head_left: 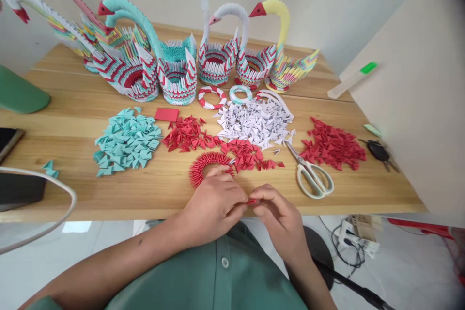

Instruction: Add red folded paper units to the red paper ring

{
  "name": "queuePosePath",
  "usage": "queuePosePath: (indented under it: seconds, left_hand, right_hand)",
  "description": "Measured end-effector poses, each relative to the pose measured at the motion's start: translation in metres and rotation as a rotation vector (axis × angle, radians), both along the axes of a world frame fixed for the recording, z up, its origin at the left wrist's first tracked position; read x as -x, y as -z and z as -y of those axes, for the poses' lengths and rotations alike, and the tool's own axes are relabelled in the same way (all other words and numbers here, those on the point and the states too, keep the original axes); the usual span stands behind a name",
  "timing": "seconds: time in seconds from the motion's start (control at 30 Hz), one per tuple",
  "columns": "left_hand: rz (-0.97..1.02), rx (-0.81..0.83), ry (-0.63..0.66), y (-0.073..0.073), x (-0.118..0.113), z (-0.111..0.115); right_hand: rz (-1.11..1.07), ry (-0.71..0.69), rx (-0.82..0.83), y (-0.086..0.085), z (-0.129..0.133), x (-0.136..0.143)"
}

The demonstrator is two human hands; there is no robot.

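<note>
Red paper piece (252,201): small, folded, at six o'clock on worktop (145,206). Left hand (218,203), right hand (281,220): each grip pinched closed on piece. Possible faults: crooked crease from uneven pinch; spiky red paper ring (196,170), ten o'clock from piece, distorted by overlying left hand.
</note>
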State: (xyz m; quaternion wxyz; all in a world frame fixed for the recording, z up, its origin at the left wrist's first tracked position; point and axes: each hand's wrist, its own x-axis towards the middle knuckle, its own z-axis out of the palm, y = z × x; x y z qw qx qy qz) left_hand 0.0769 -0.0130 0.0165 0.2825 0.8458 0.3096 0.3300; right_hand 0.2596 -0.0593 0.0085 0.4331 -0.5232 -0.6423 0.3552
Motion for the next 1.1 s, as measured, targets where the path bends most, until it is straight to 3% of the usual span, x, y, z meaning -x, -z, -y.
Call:
queuePosePath:
  seconds: [0.13,0.3,0.47,0.7,0.8,0.87,0.9,0.97,1.03,1.1]
  left_hand:
    - [-0.001,-0.038,0.046,-0.002,0.001,0.001]
    - [0.081,0.061,0.045,0.0,0.003,0.006]
    - [0.327,0.559,0.043,-0.002,0.004,0.009]
    - [0.574,1.48,0.334,0.0,0.005,0.009]
    - [0.565,1.666,0.403,0.004,0.004,0.012]
    - [0.468,1.599,0.431,0.003,0.007,0.013]
    - [0.381,1.471,0.412,0.001,0.01,0.012]
    - [0.173,1.028,0.261,-0.005,0.02,0.01]
    - [0.024,0.505,0.028,-0.01,0.033,0.004]
    - [-0.031,0.174,-0.098,-0.011,0.044,-0.003]
  right_hand:
    - [0.12,0.04,-0.113,0.0,0.003,0.003]
    - [-0.138,0.095,0.02,0.007,0.007,0.008]
    - [-0.179,0.08,0.036,0.005,0.011,0.006]
    - [-0.215,-0.154,-0.054,0.006,0.011,-0.002]
    - [-0.215,-0.184,-0.064,0.006,0.008,-0.001]
    - [-0.2,-0.166,-0.079,0.005,0.008,-0.001]
    - [-0.193,-0.144,-0.082,0.005,0.009,-0.001]
    - [-0.174,-0.071,-0.053,0.004,0.01,-0.002]
    - [-0.11,0.005,0.031,0.004,0.011,-0.002]
    - [0.008,0.048,0.11,0.006,0.011,0.0]
